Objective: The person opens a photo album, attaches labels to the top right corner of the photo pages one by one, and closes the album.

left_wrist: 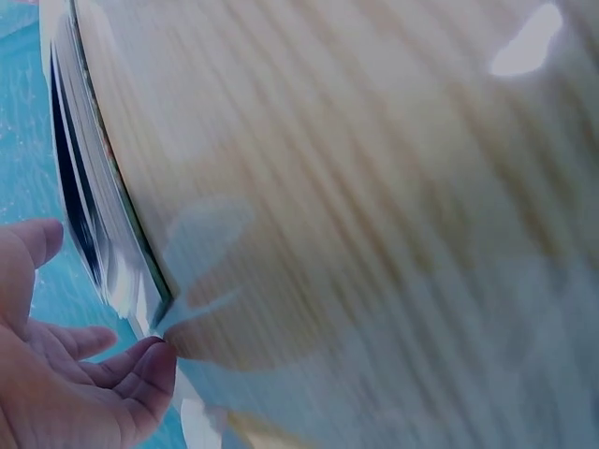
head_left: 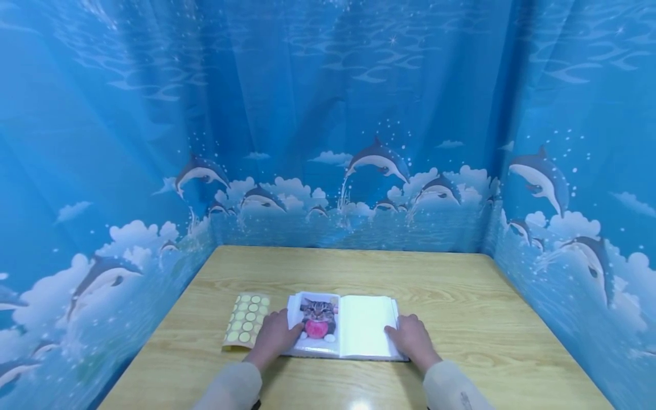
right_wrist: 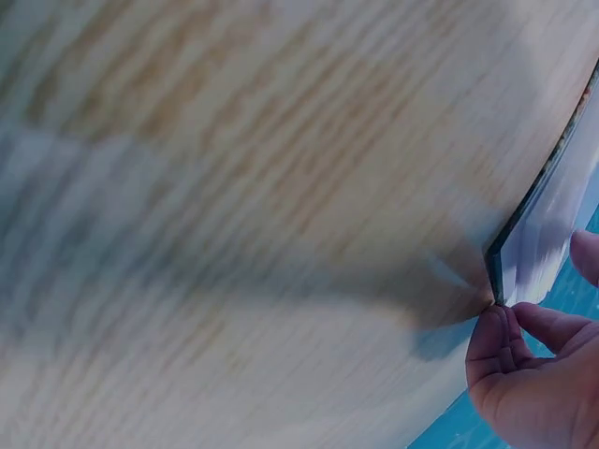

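Note:
A small photo album (head_left: pixel 366 327) lies spread on the table. Its left page carries a photo of a tabby cat (head_left: pixel 319 311) with a pink ball; the right page is plain white. My left hand (head_left: pixel 278 335) holds the album's left edge, thumb over the page and fingers at the side. On the opposite edge my right hand (head_left: pixel 413 340) grips in the same manner. From the left wrist, the stacked pages (left_wrist: pixel 117 248) show beside the bent fingers. In the right wrist view, fingertips touch the corner of the album's dark cover (right_wrist: pixel 496 265).
Left of the album, partly behind my left hand, is a sheet of round pale yellow stickers (head_left: pixel 246 322), its near edge slightly raised. The wooden table (head_left: pixel 461 296) is enclosed by blue curtains (head_left: pixel 287 114) printed with dolphins.

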A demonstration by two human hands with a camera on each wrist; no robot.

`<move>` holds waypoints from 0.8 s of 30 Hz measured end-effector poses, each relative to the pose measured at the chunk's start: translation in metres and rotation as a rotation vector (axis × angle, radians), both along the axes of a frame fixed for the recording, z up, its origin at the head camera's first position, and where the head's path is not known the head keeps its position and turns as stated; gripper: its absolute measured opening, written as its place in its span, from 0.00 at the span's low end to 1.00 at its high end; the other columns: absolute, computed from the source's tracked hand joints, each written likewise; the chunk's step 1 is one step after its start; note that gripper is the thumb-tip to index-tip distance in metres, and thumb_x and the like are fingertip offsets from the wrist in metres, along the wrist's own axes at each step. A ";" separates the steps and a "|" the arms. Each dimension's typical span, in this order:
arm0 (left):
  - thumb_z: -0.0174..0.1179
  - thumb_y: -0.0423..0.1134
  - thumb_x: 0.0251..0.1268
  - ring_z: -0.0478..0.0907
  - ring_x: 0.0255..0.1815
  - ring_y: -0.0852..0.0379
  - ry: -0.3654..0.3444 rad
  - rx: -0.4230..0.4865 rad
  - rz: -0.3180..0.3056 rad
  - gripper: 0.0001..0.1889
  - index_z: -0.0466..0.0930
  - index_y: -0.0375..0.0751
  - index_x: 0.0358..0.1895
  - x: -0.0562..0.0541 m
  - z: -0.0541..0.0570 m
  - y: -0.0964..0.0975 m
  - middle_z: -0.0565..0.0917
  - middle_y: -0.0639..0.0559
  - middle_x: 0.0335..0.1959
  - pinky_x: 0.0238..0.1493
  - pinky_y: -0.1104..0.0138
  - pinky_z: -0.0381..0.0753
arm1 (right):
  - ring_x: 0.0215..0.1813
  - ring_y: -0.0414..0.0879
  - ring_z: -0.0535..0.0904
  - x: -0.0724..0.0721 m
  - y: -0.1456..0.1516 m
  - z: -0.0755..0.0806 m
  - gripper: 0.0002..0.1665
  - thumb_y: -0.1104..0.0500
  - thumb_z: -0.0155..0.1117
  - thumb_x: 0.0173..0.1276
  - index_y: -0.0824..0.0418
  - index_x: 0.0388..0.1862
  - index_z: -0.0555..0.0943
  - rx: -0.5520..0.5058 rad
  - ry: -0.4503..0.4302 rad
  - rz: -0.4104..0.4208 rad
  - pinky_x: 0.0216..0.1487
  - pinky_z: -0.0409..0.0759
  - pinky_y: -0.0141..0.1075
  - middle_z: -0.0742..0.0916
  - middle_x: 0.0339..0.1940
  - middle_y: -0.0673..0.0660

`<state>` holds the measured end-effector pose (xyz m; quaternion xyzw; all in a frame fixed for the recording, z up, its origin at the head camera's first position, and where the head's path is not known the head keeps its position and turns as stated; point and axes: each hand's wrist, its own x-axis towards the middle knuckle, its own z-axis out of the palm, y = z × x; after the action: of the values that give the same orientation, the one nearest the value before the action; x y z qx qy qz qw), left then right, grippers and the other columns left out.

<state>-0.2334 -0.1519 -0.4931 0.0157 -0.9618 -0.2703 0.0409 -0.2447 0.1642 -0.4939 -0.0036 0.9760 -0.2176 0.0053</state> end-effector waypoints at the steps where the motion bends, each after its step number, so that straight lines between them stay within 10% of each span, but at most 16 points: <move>1: 0.65 0.48 0.62 0.73 0.56 0.30 0.001 0.004 0.000 0.34 0.71 0.21 0.61 0.000 0.000 0.001 0.77 0.25 0.52 0.59 0.41 0.73 | 0.37 0.57 0.76 0.000 0.000 0.000 0.19 0.53 0.63 0.69 0.70 0.29 0.77 0.005 0.012 0.008 0.44 0.80 0.53 0.79 0.34 0.67; 24: 0.63 0.45 0.64 0.74 0.54 0.32 -0.117 0.082 0.102 0.31 0.70 0.20 0.61 0.007 0.013 0.012 0.77 0.26 0.52 0.59 0.42 0.74 | 0.41 0.61 0.78 0.004 -0.004 0.003 0.27 0.55 0.63 0.69 0.81 0.48 0.78 0.054 0.005 0.029 0.51 0.79 0.56 0.77 0.40 0.72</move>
<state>-0.2269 -0.1401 -0.4801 0.0820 -0.9487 -0.3055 -0.0023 -0.2403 0.1599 -0.4911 -0.0180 0.9814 -0.1910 0.0062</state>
